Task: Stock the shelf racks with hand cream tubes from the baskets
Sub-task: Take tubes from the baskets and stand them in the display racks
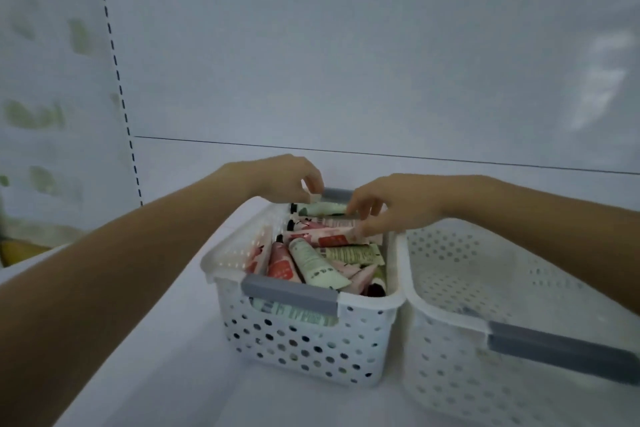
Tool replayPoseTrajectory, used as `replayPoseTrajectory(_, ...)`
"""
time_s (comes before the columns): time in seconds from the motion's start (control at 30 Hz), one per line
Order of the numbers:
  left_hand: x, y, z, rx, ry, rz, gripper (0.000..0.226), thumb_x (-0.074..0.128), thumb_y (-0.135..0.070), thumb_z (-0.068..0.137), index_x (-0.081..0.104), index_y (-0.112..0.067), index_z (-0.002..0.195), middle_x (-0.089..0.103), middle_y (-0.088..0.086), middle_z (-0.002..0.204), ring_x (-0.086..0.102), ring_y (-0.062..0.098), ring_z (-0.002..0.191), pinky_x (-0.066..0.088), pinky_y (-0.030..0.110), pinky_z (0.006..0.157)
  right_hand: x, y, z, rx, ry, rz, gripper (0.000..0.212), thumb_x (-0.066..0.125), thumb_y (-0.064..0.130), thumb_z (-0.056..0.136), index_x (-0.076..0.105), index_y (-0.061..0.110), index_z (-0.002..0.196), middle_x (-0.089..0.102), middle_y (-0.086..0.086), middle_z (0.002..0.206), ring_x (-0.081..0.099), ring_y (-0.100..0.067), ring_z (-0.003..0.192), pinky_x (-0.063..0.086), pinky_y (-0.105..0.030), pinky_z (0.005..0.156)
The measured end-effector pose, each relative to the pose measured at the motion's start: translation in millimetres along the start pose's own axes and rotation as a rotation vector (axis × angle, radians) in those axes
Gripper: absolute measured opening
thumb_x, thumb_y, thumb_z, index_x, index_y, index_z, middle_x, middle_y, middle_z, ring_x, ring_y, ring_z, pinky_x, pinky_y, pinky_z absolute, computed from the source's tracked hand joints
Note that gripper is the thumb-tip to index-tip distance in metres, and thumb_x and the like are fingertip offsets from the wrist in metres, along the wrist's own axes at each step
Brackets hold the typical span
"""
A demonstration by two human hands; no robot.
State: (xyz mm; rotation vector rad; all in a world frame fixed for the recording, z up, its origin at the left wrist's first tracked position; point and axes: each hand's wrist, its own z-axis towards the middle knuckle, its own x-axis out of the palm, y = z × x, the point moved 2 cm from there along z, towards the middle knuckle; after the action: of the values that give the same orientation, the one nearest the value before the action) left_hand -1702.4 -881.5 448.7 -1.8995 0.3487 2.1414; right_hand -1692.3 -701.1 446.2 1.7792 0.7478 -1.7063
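Closest to the lens, the bare left forearm (104, 288) stretches from the lower left corner over the white shelf (156, 357). Behind it a slotted upright (117, 80) runs up the pale back panel, with blurred green shapes (34, 114) to its left. Left of centre stands the left basket (221, 253), white and perforated, with a grey handle (289, 295) on its near rim. It is packed with hand cream tubes (315, 263) in pale green, pink and red with black caps, lying crosswise and tilted. Their print is too blurred to read, and no brand can be made out. At the basket's far end the left hand (291, 177) curls its fingers down beside the far grey handle (337, 194); whether they pinch a tube or only touch the rim I cannot tell. Just to its right, the right hand (391, 204) has fingers and thumb curled onto the crimped end of a pink tube (325, 222) on top of the pile. Touching the first basket's side, the right basket (450, 340) shows only its white perforated walls and floor.
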Motion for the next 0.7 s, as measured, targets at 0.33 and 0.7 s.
replayPoseTrajectory(0.33, 24.0, 2.4, 32.8, 0.121, 0.044, -0.024, 0.04, 0.064, -0.03, 0.084, 0.058, -0.016, 0.121, 0.061, 0.001, 0.118, 0.056, 0.017, 0.101, 0.044, 0.029, 0.088, 18.5, -0.7, 18.2, 0.037, 0.055, 0.205, 0.022, 0.065, 0.03, 0.084, 0.063, 0.031, 0.106, 0.065, 0.008, 0.106, 0.06, -0.012, 0.094, 0.049, -0.031, 0.087)
replayPoseTrajectory(0.7, -3.7, 5.6, 11.2, 0.03, 0.07, -0.792, 0.022, 0.044, -0.016, 0.097, 0.055, -0.007, 0.114, 0.067, 0.008, 0.106, 0.065, 0.013, 0.086, 0.052, 0.023, 0.078, -19.8, -30.4, -13.1, 0.093, -0.114, 0.834, 0.018, 0.051, 0.028, 0.091, 0.064, 0.019, 0.101, 0.073, 0.006, 0.096, 0.068, -0.009, 0.092, 0.054, -0.022, 0.083)
